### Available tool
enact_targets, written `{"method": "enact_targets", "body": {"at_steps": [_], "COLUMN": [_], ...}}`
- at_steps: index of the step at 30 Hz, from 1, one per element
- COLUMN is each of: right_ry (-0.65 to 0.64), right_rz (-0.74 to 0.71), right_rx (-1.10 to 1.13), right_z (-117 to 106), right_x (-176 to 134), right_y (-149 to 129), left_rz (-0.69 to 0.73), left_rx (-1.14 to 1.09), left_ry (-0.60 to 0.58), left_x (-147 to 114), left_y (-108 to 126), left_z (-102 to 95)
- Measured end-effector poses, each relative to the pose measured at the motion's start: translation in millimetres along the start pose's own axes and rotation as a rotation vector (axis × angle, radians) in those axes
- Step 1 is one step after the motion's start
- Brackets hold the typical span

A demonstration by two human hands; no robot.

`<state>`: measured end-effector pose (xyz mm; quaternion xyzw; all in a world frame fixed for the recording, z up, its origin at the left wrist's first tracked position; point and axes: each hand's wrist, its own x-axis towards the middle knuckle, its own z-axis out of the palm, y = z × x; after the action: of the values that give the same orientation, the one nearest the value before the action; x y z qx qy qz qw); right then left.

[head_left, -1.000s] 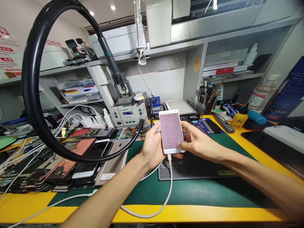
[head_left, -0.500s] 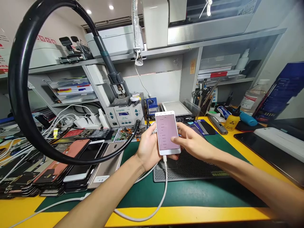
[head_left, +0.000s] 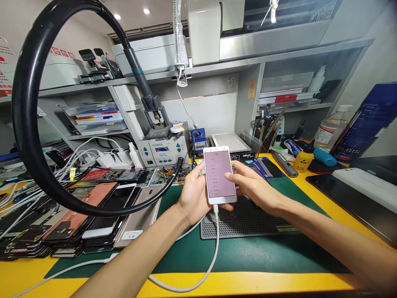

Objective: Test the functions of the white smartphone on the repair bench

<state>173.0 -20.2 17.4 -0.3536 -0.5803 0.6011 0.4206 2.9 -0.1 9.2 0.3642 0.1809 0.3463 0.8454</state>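
Observation:
A white smartphone (head_left: pixel 219 176) is held upright above the bench, its lit pinkish screen showing a list of text lines. My left hand (head_left: pixel 194 192) is closed around its left side and back, with fingertips showing below the lower right corner. From the right, my right hand (head_left: pixel 256 186) grips the phone's edge; its thumb lies over the right part of the screen and its other fingers are partly hidden behind. A white charging cable (head_left: pixel 217 231) is plugged into the bottom end and loops down past the bench edge.
Stacked phones and screens (head_left: pixel 108 215) lie at left under a thick black hose (head_left: pixel 26 124) from the hot air station (head_left: pixel 163 149). Beneath my hands is a perforated black mat (head_left: pixel 248 225) on a green mat (head_left: pixel 186 258). A yellow bottle (head_left: pixel 304 157) stands at right.
My right thumb has slid upward on the screen, and the text list has shifted slightly. The phone and my left hand stay almost in place.

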Motion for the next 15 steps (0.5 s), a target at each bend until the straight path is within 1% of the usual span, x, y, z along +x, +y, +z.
{"method": "enact_targets", "body": {"at_steps": [10,13,15], "right_ry": [-0.008,0.008,-0.004], "right_rz": [0.018,0.01,-0.002], "right_rx": [-0.005,-0.029,-0.057], "right_z": [-0.1,-1.1,-2.3], "right_x": [1.0,0.2,-0.7], "right_y": [-0.1,-0.1,-0.1], "left_rz": [-0.011,-0.002,0.004], "left_rx": [0.004,0.007,0.004], "left_ry": [0.014,0.007,0.001], "left_x": [1.2,1.0,0.7], "left_y": [-0.4,-0.8,-0.9], "left_z": [-0.6,-0.4,0.1]}}
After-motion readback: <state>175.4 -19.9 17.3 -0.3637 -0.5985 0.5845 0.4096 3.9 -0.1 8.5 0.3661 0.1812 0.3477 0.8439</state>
